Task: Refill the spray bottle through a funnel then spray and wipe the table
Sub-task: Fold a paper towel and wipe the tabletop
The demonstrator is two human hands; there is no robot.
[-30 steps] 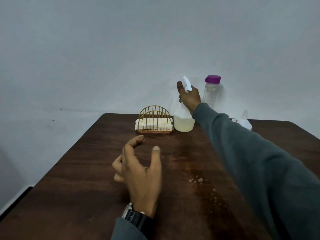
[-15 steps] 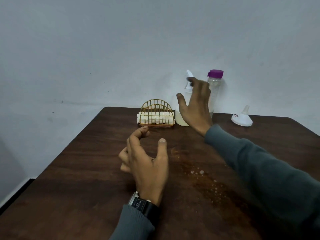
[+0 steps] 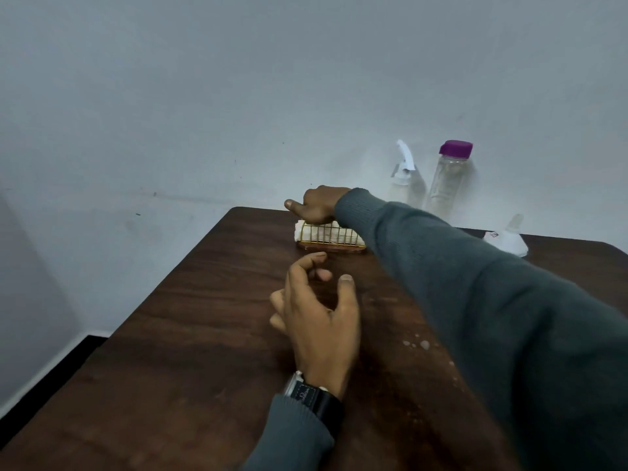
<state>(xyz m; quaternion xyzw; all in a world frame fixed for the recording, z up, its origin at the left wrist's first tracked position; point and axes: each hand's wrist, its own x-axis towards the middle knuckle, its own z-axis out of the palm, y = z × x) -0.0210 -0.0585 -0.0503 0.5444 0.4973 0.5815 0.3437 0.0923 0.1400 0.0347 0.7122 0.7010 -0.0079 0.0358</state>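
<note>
Right hand down on the white cloth in the wire rack (fingers hidden, grip unclear), left hand loosely curled, empty, above the table, spray bottle standing by the wall beside a purple-capped bottle, funnel upside down to their right.

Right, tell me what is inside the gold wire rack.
A white folded cloth lies in the gold wire rack. The right hand covers the top; whether it holds the cloth is hidden.

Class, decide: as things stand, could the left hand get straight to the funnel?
Probably not: the right arm stretches across the table between the left hand and the funnel, blocking the direct path.
</note>
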